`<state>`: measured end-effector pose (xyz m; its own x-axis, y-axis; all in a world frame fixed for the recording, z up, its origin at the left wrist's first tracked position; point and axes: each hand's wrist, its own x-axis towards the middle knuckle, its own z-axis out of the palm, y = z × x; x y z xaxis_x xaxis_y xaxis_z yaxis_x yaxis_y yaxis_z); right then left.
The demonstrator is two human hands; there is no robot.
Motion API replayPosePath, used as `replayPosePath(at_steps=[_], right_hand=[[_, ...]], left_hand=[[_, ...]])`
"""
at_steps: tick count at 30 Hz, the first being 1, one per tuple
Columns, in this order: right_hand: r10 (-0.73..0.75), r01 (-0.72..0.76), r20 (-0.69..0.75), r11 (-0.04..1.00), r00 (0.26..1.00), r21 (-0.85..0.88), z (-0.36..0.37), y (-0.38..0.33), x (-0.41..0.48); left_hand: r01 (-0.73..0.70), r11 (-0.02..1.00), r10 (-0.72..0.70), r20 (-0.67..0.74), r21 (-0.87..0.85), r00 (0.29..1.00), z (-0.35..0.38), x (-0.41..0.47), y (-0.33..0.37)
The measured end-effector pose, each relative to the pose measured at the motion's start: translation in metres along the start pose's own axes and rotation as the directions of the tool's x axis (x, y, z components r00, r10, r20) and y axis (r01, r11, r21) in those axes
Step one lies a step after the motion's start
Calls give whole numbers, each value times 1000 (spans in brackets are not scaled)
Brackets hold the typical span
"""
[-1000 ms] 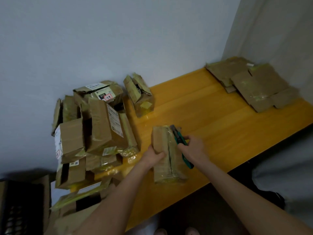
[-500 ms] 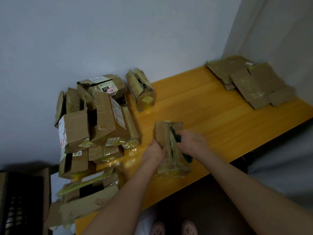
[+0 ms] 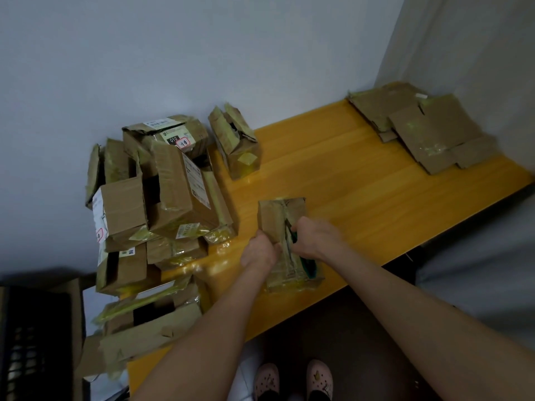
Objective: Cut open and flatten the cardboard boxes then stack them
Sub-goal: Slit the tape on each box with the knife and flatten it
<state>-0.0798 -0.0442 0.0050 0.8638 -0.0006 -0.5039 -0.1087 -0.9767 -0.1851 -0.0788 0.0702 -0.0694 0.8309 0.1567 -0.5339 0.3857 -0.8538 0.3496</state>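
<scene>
Slitting my taped brown cardboard box (image 3: 275, 218) at six o'clock, left hand (image 3: 260, 251) gripping its edge, right hand (image 3: 314, 238) clenching the teal-handled cutter (image 3: 308, 264); flattening's next, I reckon.

Box pile (image 3: 162, 198) left on table (image 3: 347, 175), flattened stack (image 3: 428, 131) far right.

I am seeing a yellow wooden table (image 3: 362, 175) standing against a pale blue-grey wall (image 3: 202, 53), a lighter side wall (image 3: 477, 39) meeting it at the right, light glancing off the tabletop, a black crate (image 3: 29, 342) sitting lower left
</scene>
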Motion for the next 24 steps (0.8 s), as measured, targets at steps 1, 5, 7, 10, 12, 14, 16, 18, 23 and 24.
replayPosePath(at_steps=[1, 5, 7, 10, 12, 14, 16, 18, 23, 24], right_hand=[[-4, 4, 13, 1000, 1000, 7, 1, 1, -1], [1, -8, 123, 998, 992, 60, 8, 7, -9], [-16, -4, 177, 994, 984, 108, 6, 11, -11], [-65, -10, 308, 972, 949, 235, -5, 21, -16], [-72, -51, 352, 944, 933, 326, -14, 31, -22], [-51, -109, 351, 900, 935, 422, -25, 44, -24], [11, -166, 291, 841, 957, 515, -35, 56, -25], [104, -200, 196, 798, 975, 568, -36, 65, -24], [229, -321, 227, 613, 947, 722, 12, 64, -16], [235, -354, 266, 549, 935, 757, 24, 60, -15]], left_hand=[[2, 1000, -2, 0, -3, 1000, 0, 0, 0], [2, 1000, -1, 2, -17, 1000, 0, 2, -1], [5, 1000, -5, 5, -25, 1000, -2, 2, -1], [20, 999, -19, 5, -29, 1000, -5, 2, -1], [17, 999, -17, 9, -30, 1000, -5, 2, -1], [9, 999, -9, 18, -37, 1000, -7, 2, -2], [7, 999, -5, 34, -54, 999, -9, 3, -3], [12, 997, -8, 52, -74, 999, -10, 2, -3], [26, 989, -14, 86, -145, 996, -9, -4, -5], [39, 984, -23, 97, -173, 995, -8, -4, -7]])
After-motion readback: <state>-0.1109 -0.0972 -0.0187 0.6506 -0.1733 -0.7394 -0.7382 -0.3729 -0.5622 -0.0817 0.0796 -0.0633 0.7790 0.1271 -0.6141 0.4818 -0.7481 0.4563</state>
